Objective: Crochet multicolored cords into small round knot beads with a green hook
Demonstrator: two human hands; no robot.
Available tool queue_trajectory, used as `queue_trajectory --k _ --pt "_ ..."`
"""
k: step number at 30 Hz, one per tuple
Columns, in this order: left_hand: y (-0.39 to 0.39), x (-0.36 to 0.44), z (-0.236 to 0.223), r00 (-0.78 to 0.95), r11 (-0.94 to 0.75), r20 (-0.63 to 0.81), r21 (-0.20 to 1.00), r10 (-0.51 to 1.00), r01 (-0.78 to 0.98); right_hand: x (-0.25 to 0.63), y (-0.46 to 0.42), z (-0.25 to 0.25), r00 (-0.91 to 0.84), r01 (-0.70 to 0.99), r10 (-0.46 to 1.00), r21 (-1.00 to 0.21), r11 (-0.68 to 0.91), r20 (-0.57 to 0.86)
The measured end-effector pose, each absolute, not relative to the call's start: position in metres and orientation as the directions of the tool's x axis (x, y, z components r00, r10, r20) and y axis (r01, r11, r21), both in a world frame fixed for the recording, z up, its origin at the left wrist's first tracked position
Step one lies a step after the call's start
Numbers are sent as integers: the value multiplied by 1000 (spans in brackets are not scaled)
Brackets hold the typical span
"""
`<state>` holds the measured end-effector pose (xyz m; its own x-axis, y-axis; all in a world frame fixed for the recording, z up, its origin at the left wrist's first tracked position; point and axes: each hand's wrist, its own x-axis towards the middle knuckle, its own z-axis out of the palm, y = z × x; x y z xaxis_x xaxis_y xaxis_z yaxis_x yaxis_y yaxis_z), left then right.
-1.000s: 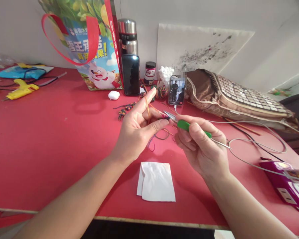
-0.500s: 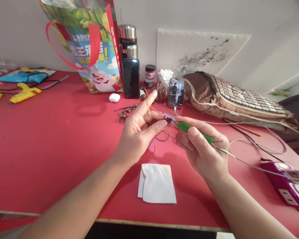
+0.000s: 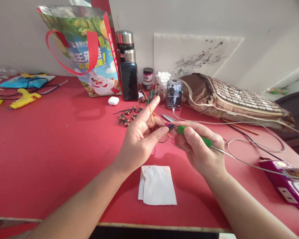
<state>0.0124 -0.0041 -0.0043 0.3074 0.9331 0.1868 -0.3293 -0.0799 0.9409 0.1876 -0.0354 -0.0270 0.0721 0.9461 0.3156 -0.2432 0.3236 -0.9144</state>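
My left hand (image 3: 142, 136) pinches a small multicoloured crochet piece (image 3: 170, 126) between thumb and fingers. Its index finger points up, with orange yarn (image 3: 151, 116) looped over it. My right hand (image 3: 201, 146) is closed around the green handle of a crochet hook (image 3: 207, 142), whose metal shaft sticks out behind the hand. The hook's front end meets the crochet piece; its very tip is hidden. Behind the hands lie several dark multicoloured crocheted bits (image 3: 126, 119) and a pair of scissors (image 3: 167, 118), partly covered by the fingers.
A folded white tissue (image 3: 158, 186) lies in front of my hands. Behind stand a shopping bag (image 3: 89, 59), a dark phone (image 3: 129, 81), a lit phone (image 3: 174, 94) with a cable, and a jar (image 3: 148, 78). A brown sequined bag (image 3: 239, 96) and a purple power strip (image 3: 284, 186) are on the right.
The view has tilted slightly, so the background sits a little lower. Both hands stay close together, keeping the crochet piece and hook with only a slight shift.
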Motion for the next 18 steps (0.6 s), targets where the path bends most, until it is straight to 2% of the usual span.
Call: queue_trajectory --k 10,18 --pt "-4 11 -9 319 -66 211 909 924 -411 183 -31 -20 35 -393 967 -887 244 251" --pt "-3 12 -6 264 -120 227 923 938 -366 186 -35 -26 77 -303 950 -901 312 303"
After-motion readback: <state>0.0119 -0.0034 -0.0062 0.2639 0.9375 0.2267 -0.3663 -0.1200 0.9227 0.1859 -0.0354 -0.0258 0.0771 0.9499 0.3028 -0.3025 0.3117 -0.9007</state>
